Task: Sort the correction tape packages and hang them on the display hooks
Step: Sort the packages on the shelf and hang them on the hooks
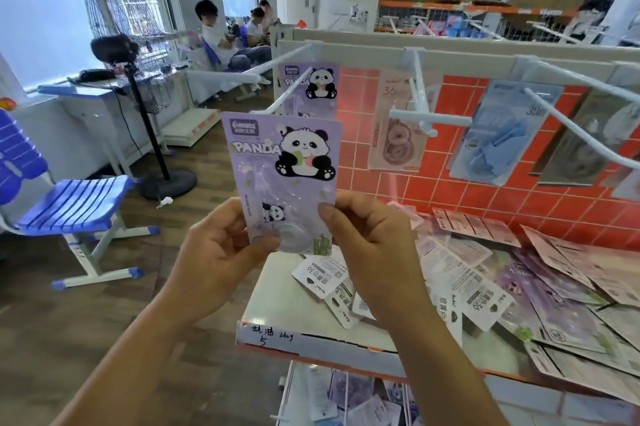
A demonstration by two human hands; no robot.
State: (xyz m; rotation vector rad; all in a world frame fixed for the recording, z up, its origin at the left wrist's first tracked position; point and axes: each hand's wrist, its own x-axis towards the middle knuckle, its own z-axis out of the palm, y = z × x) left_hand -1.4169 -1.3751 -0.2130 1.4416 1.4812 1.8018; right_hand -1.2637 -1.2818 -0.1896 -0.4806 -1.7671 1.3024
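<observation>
The purple panda correction tape package [282, 176] is held upright in the air, printed front toward the camera, its clear blister with the tape wheel at the bottom. The left hand [221, 252] pinches its lower left edge, thumb over the blister. The right hand [370, 245] grasps its lower right edge, thumb on the front and fingers curled behind. Just behind the package's top edge a white display hook [277, 95] sticks out, carrying a matching panda package [311, 86] that hangs partly hidden behind the held one. To the right of the held package, a pink package [398, 135] and then a blue package [498, 138] hang on further hooks against a red tiled back panel [467, 197]. Below and to the right of it, a pale shelf [277, 315] holds a loose heap of packages [485, 287], many lying face down and overlapping. To the left of the held package stands a blue slatted chair [76, 204] on the wooden floor, and farther up on that side a standing fan [138, 79]. Beyond the package's upper left corner, several people [221, 34] sit near the windows.
</observation>
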